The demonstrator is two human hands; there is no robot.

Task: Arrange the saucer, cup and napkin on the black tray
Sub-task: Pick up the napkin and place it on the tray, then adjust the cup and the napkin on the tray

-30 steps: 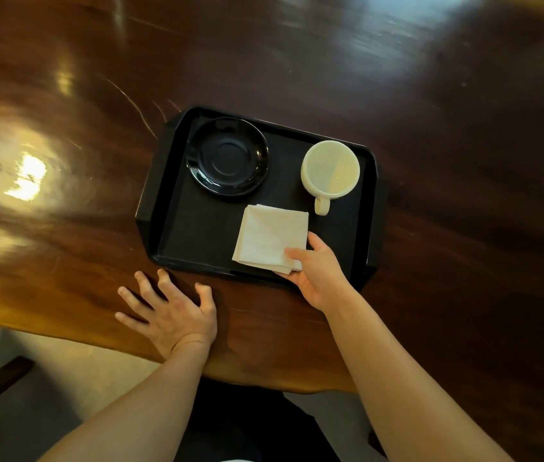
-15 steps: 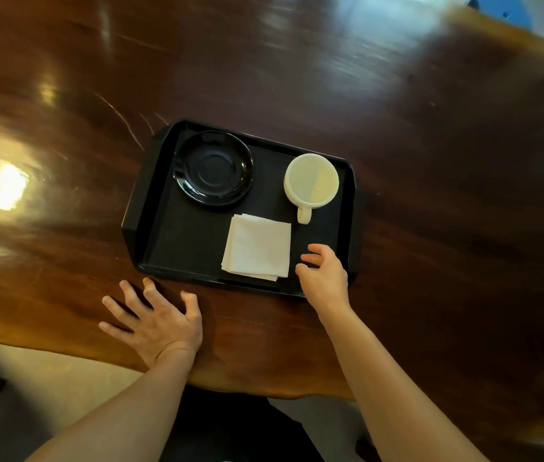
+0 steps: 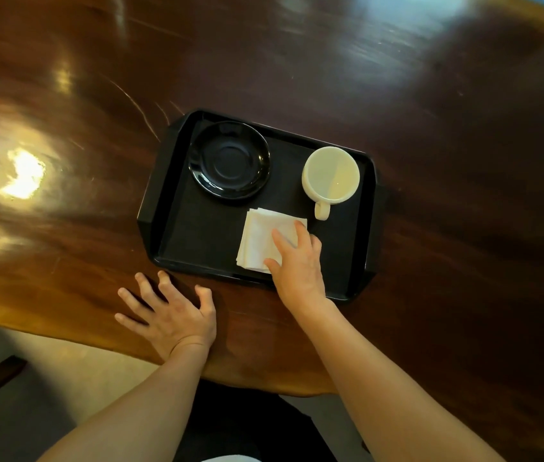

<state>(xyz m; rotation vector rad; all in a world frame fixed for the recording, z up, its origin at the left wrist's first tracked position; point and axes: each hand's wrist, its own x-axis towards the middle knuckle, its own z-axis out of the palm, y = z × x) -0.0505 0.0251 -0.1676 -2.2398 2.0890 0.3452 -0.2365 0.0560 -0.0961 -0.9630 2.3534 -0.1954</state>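
The right hand (image 3: 299, 265) rests with spread fingers (image 3: 280, 240) on the soft, light folded white paper napkin (image 3: 260, 240); its loose 6 o'clock edge looks best for pinching.

left hand (image 3: 170, 315): bare, no ring, no glove, five fingers in view
right hand (image 3: 299, 261): bare, no ring, no glove; some fingertips hidden behind the hand itself
wrists: bare, no watch, no band
forearms: bare up to the lower frame edge, no sleeve in view
nails: short, unpainted as far as can be seen
lap: dark clothing between the forearms, too dim to tell the garment
bottom edge: a small pale patch of cloth at the middle, kind unclear
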